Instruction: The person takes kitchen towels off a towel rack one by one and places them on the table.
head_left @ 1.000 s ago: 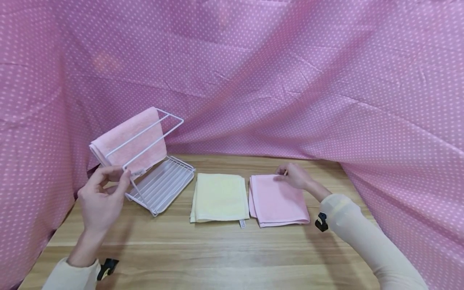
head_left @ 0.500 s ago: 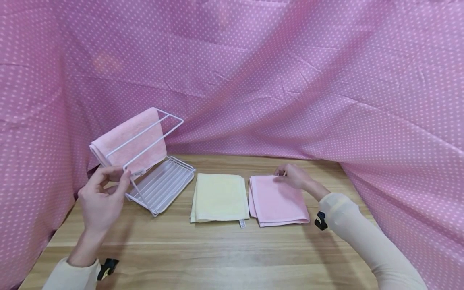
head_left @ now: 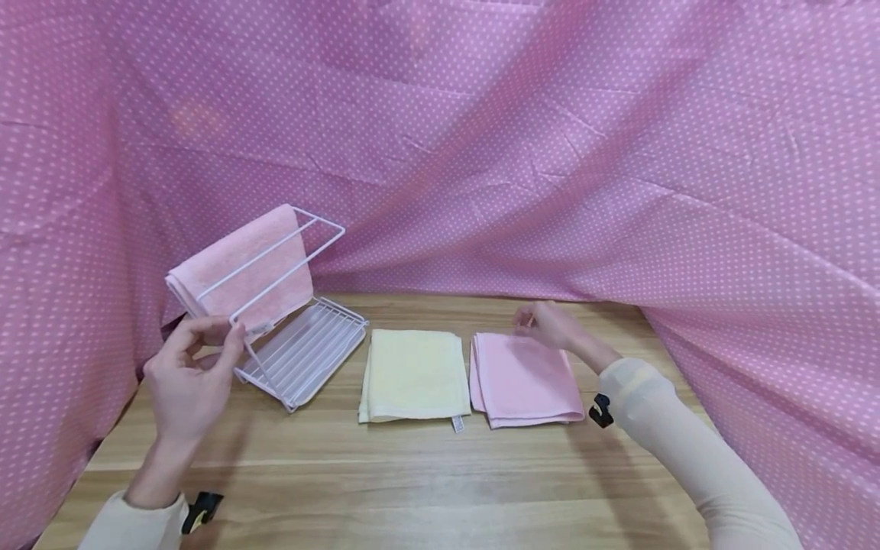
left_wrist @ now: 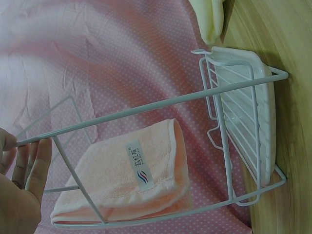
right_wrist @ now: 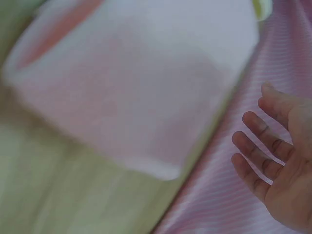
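My left hand [head_left: 189, 386] pinches the near corner of a white wire rack [left_wrist: 161, 103], thumb and fingers on its upper bar. Over the rack's top hangs a folded pink towel [head_left: 235, 250]; its printed label [left_wrist: 137, 168] faces the left wrist camera. The rack stands on a ribbed base with a white tray [left_wrist: 267, 122]. At the right, a second folded pink towel [head_left: 525, 386] lies flat. My right hand [head_left: 550, 325] is at that towel's far edge; in the right wrist view its fingers [right_wrist: 256, 170] are spread, loosely bent and apart from the cloth.
Between the rack and the right-hand pink towel lies a folded yellow towel [head_left: 415, 374], a small tag at its near edge. Everything rests on a wooden table [head_left: 412, 489]. A dotted pink curtain [head_left: 440, 153] closes off the back and both sides.
My right hand has let go of the far edge of the flat pink towel and shifted slightly up and left. My left hand keeps its grip on the rack.
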### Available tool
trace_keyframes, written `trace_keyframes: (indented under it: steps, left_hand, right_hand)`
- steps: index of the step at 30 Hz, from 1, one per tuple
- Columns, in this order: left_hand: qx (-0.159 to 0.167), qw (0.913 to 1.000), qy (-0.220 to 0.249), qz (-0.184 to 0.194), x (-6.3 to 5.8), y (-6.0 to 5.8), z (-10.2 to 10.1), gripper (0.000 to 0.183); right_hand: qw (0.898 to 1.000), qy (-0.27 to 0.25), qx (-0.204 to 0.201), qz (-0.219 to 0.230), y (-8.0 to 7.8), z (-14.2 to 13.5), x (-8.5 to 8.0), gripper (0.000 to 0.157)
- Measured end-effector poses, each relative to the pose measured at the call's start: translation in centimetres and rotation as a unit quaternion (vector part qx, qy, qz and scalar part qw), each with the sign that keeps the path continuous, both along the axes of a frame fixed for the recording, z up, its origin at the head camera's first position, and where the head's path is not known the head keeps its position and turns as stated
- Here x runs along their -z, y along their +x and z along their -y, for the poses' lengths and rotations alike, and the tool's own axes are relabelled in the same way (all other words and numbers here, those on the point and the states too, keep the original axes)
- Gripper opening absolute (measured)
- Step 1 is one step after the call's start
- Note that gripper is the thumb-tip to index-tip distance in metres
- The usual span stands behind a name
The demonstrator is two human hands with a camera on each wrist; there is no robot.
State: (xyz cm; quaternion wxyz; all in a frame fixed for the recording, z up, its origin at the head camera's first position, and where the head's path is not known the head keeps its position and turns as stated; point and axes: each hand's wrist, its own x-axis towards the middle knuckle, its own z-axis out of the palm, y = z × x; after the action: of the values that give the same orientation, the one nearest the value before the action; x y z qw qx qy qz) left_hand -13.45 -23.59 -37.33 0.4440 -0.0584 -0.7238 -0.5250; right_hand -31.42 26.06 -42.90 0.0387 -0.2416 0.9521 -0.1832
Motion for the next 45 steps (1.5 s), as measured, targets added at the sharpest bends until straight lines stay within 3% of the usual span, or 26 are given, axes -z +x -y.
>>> trace_keyframes:
  steps: [8, 15, 22, 26, 37, 45]
  left_hand:
    - [-0.006, 0.9996, -0.027, 0.012, -0.2, 0.1, 0.2, 0.017]
    - [-0.003, 0.9998, -0.021, 0.005, -0.2, 0.1, 0.1, 0.016]
    - [-0.002, 1.0, -0.009, 0.003, -0.2, 0.0, 0.1, 0.017]
    - [-0.001, 1.0, -0.007, 0.003, -0.2, 0.0, 0.1, 0.016]
    - [-0.003, 0.9997, -0.022, 0.008, 0.0, 0.0, 0.2, 0.017]
    - [0.0, 0.9999, -0.015, 0.004, 0.0, -0.2, 0.3, 0.017]
  right_hand:
    - [0.998, -0.038, -0.018, -0.045, 0.1, 3.6, -4.1, 0.024]
    - [0.993, -0.055, -0.048, -0.089, 0.7, 7.3, -7.4, 0.022]
    - [0.987, -0.08, -0.083, -0.111, 1.4, 11.1, -9.8, 0.026]
    - [0.979, -0.108, -0.107, -0.133, 1.8, 13.2, -10.8, 0.023]
    - [0.945, -0.18, -0.185, -0.201, 2.6, 18.8, -13.3, 0.021]
    - [0.939, -0.17, -0.206, -0.215, 3.0, 22.8, -14.7, 0.022]
